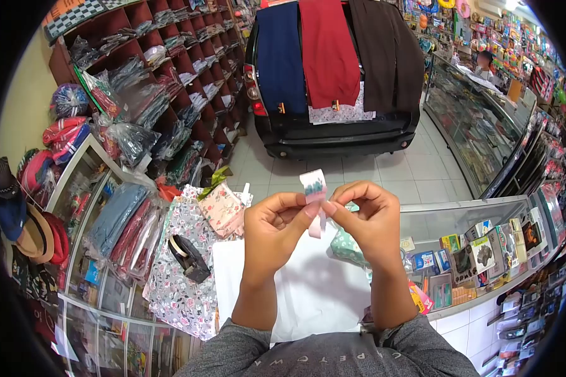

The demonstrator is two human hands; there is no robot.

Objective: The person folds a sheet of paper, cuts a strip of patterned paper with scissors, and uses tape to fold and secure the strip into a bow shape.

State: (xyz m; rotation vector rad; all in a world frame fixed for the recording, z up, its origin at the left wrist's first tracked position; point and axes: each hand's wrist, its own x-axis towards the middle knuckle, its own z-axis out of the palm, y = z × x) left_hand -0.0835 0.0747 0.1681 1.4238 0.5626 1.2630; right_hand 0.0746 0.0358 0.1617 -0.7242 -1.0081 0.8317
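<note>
Between both hands, in front of my chest, is a narrow pale pink strip with a teal print, looped or folded, with one end hanging down. My left hand pinches it between thumb and fingers. My right hand has thumb and forefinger closed on its other side. White paper lies beneath the hands. A green patterned pouch, partly hidden, is by my right wrist. To the left, a black tape dispenser rests on grey floral cloth, with a pink floral cloth piece behind it.
Glass display counters run along the right. Bagged clothes lie on the left counter, below shelves full of packets. Ahead, a black car has trousers draped over its rear. A person is at the far right.
</note>
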